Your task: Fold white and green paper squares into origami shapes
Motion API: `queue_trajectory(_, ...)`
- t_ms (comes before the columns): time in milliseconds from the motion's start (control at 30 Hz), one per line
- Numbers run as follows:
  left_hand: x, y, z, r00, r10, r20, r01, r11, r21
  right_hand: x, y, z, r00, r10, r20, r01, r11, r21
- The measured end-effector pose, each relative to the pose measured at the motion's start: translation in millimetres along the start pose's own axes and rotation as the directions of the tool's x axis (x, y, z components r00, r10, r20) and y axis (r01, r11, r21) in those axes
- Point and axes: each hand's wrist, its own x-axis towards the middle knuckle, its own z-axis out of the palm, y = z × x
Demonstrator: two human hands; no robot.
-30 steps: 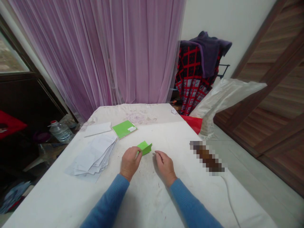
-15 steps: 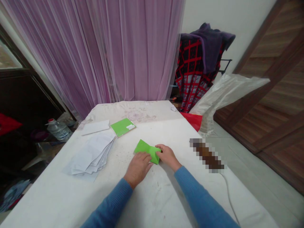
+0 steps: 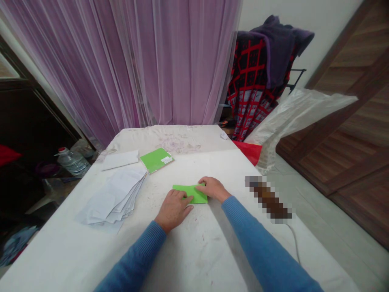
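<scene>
Apparently folding green sheet (image 3: 197,196) between worktop (image 3: 194,253) side edges: press with spread left hand (image 3: 173,209), pinch with right hand (image 3: 214,188), then crease.

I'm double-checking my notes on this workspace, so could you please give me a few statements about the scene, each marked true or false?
1. The left hand and the right hand both touch the small green paper. True.
2. The fanned white sheets lie to the right of both hands. False: the fanned white sheets lie to the left of them.
3. The green packet bears a white label. True.
4. The person's sleeves are red. False: the sleeves are blue.
5. The curtain beyond the table is purple. True.
</scene>
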Motion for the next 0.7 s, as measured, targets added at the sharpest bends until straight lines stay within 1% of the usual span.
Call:
queue_trajectory(100,2,0,3.4,1.000,-0.002,-0.010,0.002,1.000,-0.003,-7,0,7,0.996,0.071,-0.049,-0.071,0.997,-0.003)
queue_trajectory(167,2,-1,5.8,1.000,-0.007,-0.014,0.007,1.000,-0.010,-14,0,13,0.990,0.096,-0.099,-0.093,0.995,0.027)
queue_trajectory(267,1,-3,8.7,1.000,-0.029,-0.010,0.029,0.999,-0.034,-26,-2,23,0.973,0.098,-0.208,-0.079,0.992,0.098)
queue_trajectory(367,2,-5,10.7,0.999,-0.049,-0.004,0.048,0.997,-0.058,-36,-3,31,0.955,0.082,-0.284,-0.051,0.992,0.114)
queue_trajectory(433,2,-7,11.9,0.999,-0.046,-0.008,0.045,0.997,-0.066,-39,-2,33,0.949,0.073,-0.306,-0.039,0.992,0.116)
queue_trajectory(533,1,-9,12.5,0.998,-0.039,-0.040,0.036,0.997,-0.074,-36,1,31,0.952,0.088,-0.292,-0.040,0.986,0.164)
queue_trajectory(567,0,-8,12.1,0.997,-0.044,-0.058,0.040,0.997,-0.071,-34,3,30,0.952,0.109,-0.285,-0.045,0.974,0.220)
queue_trajectory(600,-1,-8,11.4,0.995,-0.058,-0.077,0.053,0.996,-0.067,-32,5,28,0.946,0.149,-0.287,-0.053,0.947,0.317)
queue_trajectory(633,-1,-7,10.3,0.992,-0.083,-0.095,0.077,0.995,-0.062,-29,6,27,0.935,0.203,-0.292,-0.059,0.898,0.436)
queue_trajectory(700,-2,-4,7.5,0.980,-0.164,-0.109,0.158,0.985,-0.067,-27,6,26,0.900,0.319,-0.296,-0.056,0.759,0.648)
